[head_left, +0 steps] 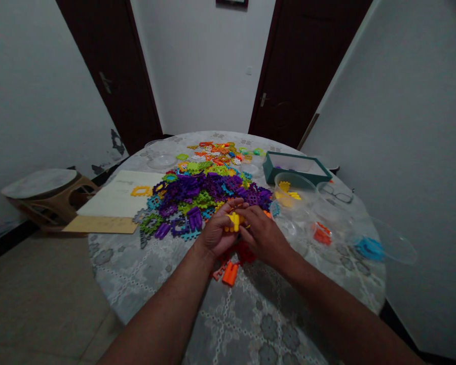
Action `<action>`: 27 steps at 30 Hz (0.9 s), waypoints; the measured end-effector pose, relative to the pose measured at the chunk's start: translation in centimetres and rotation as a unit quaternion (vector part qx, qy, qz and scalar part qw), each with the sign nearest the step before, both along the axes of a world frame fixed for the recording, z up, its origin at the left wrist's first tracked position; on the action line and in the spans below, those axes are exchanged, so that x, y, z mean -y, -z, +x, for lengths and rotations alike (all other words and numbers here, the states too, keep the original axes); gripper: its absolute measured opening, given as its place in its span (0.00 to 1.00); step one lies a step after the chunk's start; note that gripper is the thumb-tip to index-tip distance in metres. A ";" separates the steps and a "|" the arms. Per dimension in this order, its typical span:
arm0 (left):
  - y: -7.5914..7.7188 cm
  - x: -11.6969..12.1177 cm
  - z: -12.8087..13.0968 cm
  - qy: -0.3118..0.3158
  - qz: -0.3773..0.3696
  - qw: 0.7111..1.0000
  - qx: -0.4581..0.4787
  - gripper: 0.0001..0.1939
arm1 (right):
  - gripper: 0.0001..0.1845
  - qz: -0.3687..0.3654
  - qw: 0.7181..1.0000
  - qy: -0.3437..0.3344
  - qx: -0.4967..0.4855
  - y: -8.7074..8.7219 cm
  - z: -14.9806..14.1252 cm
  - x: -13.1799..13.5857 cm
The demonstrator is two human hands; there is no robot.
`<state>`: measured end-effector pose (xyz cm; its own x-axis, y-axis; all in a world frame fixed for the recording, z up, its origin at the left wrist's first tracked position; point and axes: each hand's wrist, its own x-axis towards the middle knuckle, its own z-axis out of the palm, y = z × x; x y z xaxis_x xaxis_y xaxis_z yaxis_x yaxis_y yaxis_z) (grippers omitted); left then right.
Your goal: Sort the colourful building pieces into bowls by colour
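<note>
Between my two hands is a yellow plastic building piece [233, 222] with stubby prongs, held just above the near edge of a colourful pile. My left hand [216, 233] grips it from the left, thumb across it. From the right, the fingers of my right hand [262, 233] close on its other side and partly hide it. Right behind my hands lies a heap of purple building pieces [190, 187], mixed with green, blue and grey ones. Below my hands, orange tube-like pieces [230, 274] and some red pieces [245, 253] rest on the tablecloth.
Clear plastic bowls at the right hold yellow pieces [287, 195], red pieces [322, 233] and blue pieces [369, 248]. Behind them stand a green box [296, 170] and eyeglasses [338, 193]. A paper sheet [114, 195] lies left on the round table [228, 329]; a stool [41, 185] stands beyond.
</note>
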<state>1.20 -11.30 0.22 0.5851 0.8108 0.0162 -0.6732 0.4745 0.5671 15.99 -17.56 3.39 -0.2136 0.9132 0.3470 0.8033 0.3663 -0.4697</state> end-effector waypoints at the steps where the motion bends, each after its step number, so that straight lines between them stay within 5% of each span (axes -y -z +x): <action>1: 0.0 0.0 0.0 0.004 0.007 1.000 -0.004 0.36 | 0.20 -0.002 1.000 0.003 -0.001 0.2 0.1 -0.1; 6: -0.2 0.3 0.0 0.024 0.021 0.999 -0.015 0.39 | 0.20 0.016 0.998 -0.021 -0.060 0.4 0.3 -0.1; 12: -0.1 0.3 0.1 0.041 0.018 0.998 -0.033 0.39 | 0.16 -0.024 0.992 0.006 -0.123 -1.5 1.7 0.6; 17: 0.2 0.1 0.4 0.017 0.012 0.999 -0.028 0.29 | 0.12 0.011 0.988 0.125 -0.095 -3.3 7.3 -1.0; 22: 0.5 -0.2 0.6 -0.002 0.004 0.999 -0.032 0.20 | 0.21 0.105 0.947 0.296 -0.074 -4.0 13.0 -4.0; 24: 0.7 -0.3 0.6 -0.013 -0.002 0.999 -0.031 0.18 | 0.26 0.128 0.937 0.317 -0.074 -3.9 13.5 -4.2; 27: 0.6 -0.4 0.7 -0.030 -0.016 0.999 -0.031 0.13 | 0.25 0.131 0.954 0.257 -0.086 -3.2 11.5 -3.1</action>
